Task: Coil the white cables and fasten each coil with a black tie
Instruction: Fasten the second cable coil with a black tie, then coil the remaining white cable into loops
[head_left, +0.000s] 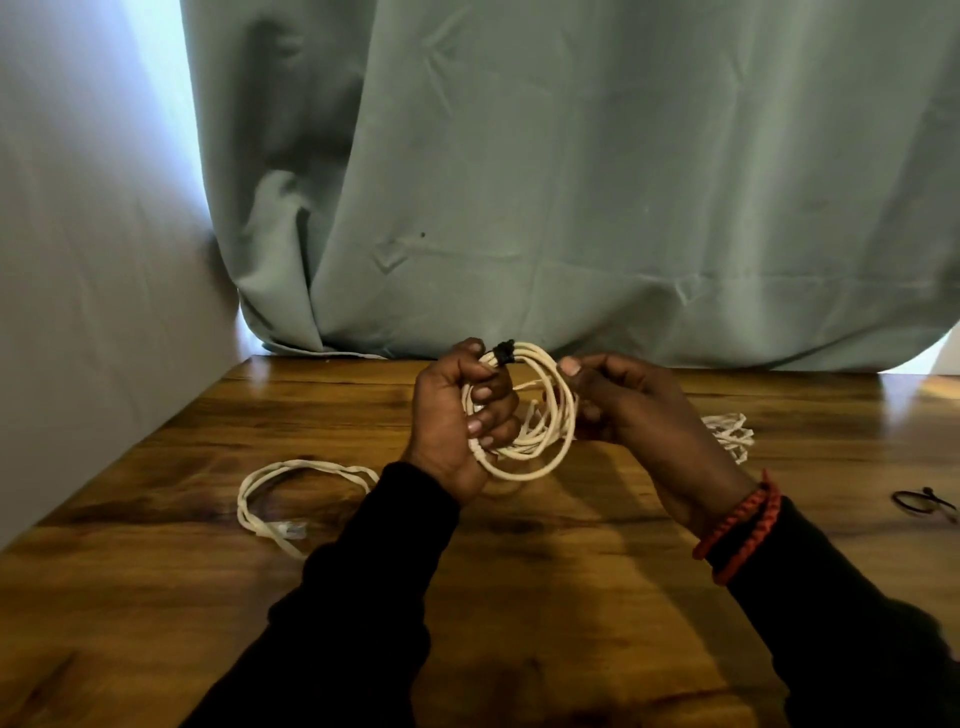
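A coiled white cable (540, 457) is held upright above the middle of the wooden table (208, 467). A black tie (503, 352) is wrapped around the top of the coil. My left hand (457, 415) grips the coil's left side, with fingers curled through the loops. My right hand (623, 405) holds the coil's right side, thumb on top. A second white cable (291, 493) lies loosely looped on the table to the left. Another white cable bundle (732, 431) lies behind my right hand, partly hidden.
Black ties (922, 501) lie at the table's right edge. A grey-green curtain (571, 182) hangs behind the table's far edge, and a pale wall (78, 260) borders the left side.
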